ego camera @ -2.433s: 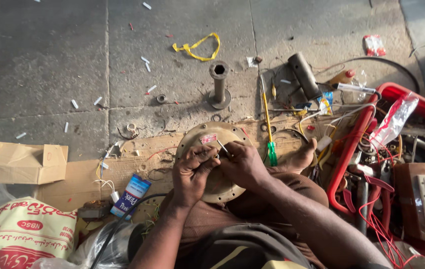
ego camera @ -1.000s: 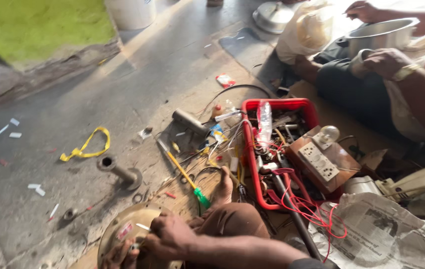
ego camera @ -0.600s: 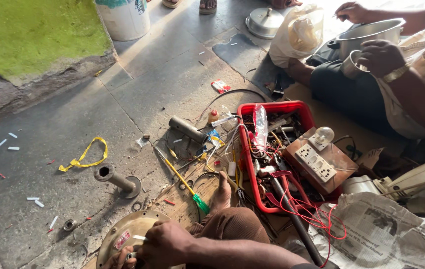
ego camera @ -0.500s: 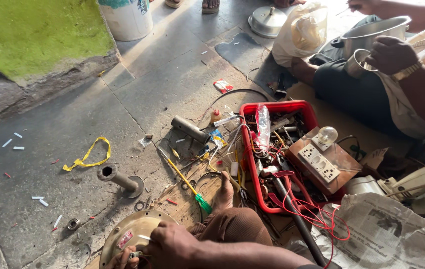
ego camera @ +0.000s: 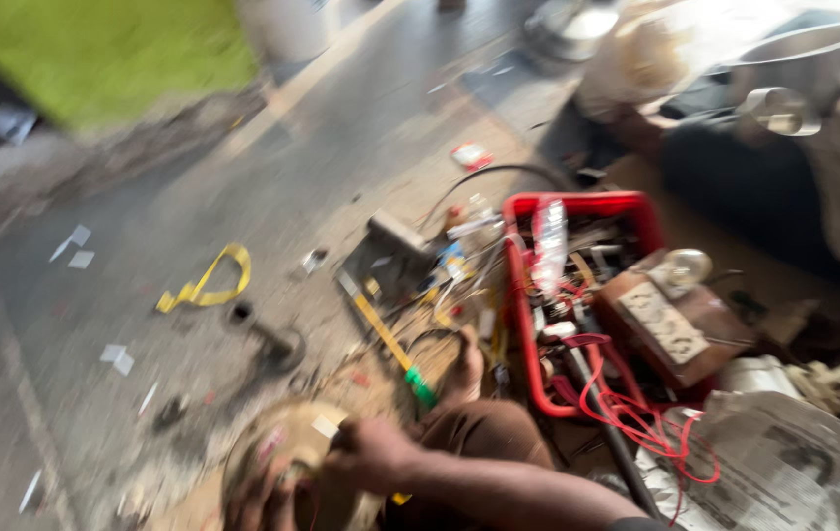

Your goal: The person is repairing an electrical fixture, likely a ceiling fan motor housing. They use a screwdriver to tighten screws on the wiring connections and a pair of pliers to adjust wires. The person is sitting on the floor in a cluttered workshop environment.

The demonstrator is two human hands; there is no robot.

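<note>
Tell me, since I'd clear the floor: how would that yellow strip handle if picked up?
The yellow strip lies in a loose loop on the floor, so it is probably floppy, light, and would likely dangle rather than roll.

Heavy motion blur throughout; daylight, overexposed glare top right.

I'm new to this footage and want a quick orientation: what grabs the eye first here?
The red crate right of centre, crammed with wires and parts, stands out most, with red wire spilling over newspaper at the lower right. At the bottom edge, the right hand and left hand rest on a round metal disc. A yellow strip lies on the grey floor to the left; the picture is blurred.
</note>
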